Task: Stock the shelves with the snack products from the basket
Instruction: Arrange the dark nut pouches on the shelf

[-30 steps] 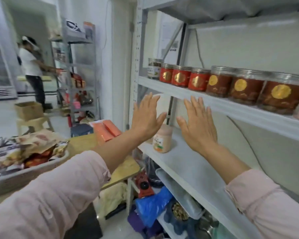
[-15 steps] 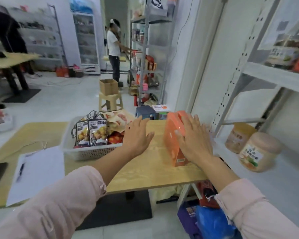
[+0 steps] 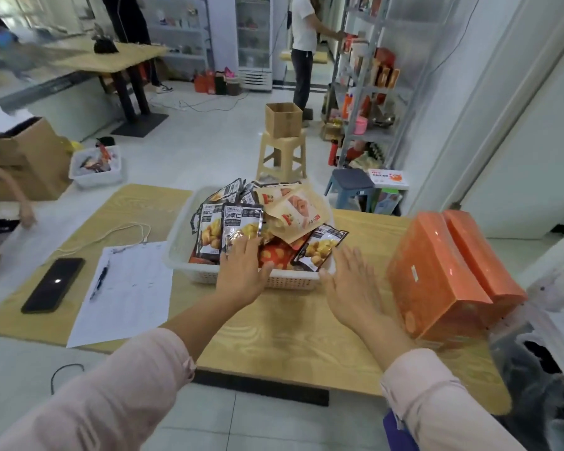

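Across the desk, the right grip has come off the orange boxes and the left grip has reached the basket, which stands mid-desk heaped with packets. Bare desk separates basket and boxes. Both are released: the left's flat fingers cross the near rim onto a packet; the right is beside the right corner.

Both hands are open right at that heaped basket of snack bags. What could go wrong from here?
1. The snack packets are piled above the rim of the basket. Pulling one out with the left hand may tip others onto the table.
2. The orange boxes stand close beside the right hand, near the table's edge. A careless sideways swing could knock them off.
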